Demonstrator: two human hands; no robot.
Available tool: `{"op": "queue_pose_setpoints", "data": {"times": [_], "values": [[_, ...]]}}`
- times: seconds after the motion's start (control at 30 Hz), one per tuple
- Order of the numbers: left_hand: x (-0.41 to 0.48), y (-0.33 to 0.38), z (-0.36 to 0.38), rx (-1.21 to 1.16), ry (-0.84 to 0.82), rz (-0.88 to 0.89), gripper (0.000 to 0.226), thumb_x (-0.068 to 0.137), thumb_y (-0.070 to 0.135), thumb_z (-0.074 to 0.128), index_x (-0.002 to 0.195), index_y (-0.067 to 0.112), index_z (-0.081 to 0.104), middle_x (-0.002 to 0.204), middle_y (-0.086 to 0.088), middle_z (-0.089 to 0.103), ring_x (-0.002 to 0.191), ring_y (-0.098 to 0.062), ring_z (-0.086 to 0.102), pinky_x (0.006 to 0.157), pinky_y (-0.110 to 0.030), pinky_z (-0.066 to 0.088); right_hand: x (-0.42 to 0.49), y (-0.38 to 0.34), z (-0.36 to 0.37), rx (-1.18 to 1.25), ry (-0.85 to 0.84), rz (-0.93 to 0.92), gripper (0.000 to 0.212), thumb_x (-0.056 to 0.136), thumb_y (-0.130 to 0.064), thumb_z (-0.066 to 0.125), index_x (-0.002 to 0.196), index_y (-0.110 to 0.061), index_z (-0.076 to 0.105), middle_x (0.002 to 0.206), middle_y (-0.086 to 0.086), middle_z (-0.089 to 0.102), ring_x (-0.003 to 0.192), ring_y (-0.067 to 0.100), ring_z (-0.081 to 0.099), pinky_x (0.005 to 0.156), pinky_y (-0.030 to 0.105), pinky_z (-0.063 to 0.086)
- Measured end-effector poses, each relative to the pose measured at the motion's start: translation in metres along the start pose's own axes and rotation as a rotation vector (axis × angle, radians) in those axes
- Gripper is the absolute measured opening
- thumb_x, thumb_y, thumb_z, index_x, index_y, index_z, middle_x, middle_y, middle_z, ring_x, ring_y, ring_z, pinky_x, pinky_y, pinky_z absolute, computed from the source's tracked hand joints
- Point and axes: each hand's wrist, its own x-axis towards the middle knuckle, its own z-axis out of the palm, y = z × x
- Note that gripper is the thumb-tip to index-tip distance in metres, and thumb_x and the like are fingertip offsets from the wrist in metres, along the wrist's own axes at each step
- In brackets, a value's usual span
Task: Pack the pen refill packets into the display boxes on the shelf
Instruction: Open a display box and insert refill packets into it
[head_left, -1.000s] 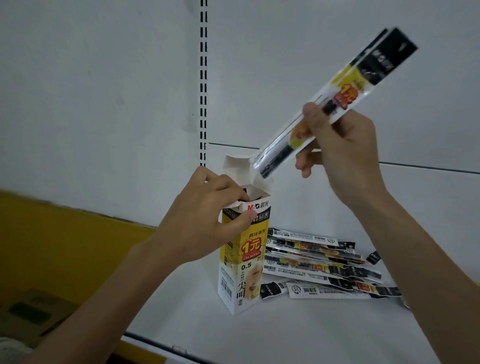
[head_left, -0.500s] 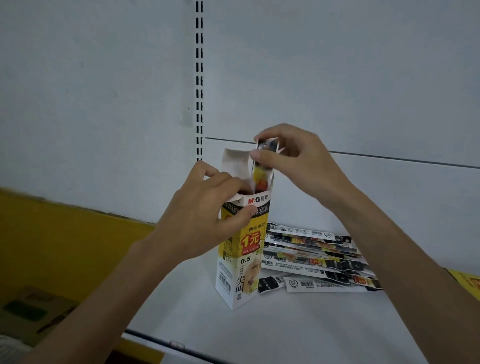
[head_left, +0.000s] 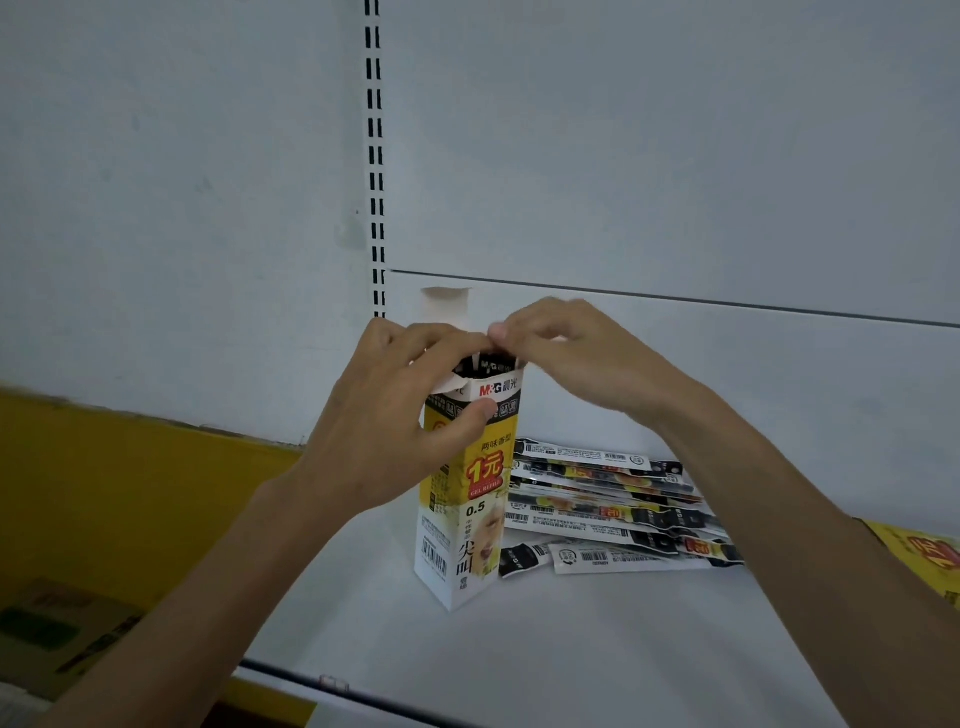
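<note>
On the white shelf (head_left: 571, 649) the display box (head_left: 467, 519) stands upright. The left grip (head_left: 395, 426) is clenched round its upper part, thumb across the printed front, steadying it. A second ago the right grip (head_left: 571, 353) held a refill packet high and slanted above the mouth. Now it has gone down inside, and only dark packet tops (head_left: 488, 366) show at the opening. The right grip curls just over the mouth, but whether it pinches a packet's tip I cannot tell. So one more packet looks packed. Just right of the box the loose packets (head_left: 608, 499) lie heaped, not yet boxed, and behind them the box's flap (head_left: 444, 306) stands open
</note>
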Motion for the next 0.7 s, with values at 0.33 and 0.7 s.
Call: {"op": "queue_pose_setpoints", "data": {"times": [0.33,0.7], "values": [[-0.002,0.001,0.004,-0.033,0.034,-0.015,0.045,0.079,0.051,0.040,0.111,0.028,0.060,0.107,0.021,0.051,0.095,-0.009,0.031,0.067,-0.014,0.031,-0.023,0.109,0.010,-0.208,0.007,0.171,0.019,0.088,-0.020,0.060,0.107,-0.023,0.063,0.106,-0.007,0.063,0.096,0.008,0.058,0.095,0.028,0.045],[-0.003,0.006,0.010,-0.052,0.089,-0.047,0.045,0.078,0.049,0.040,0.109,0.025,0.061,0.108,0.020,0.051,0.098,-0.010,0.031,0.069,-0.015,0.032,-0.042,0.128,0.040,-0.273,-0.121,0.187,0.026,0.085,-0.020,0.065,0.111,-0.016,0.067,0.099,-0.003,0.061,0.089,0.010,0.055,0.071,0.015,0.044]]}}
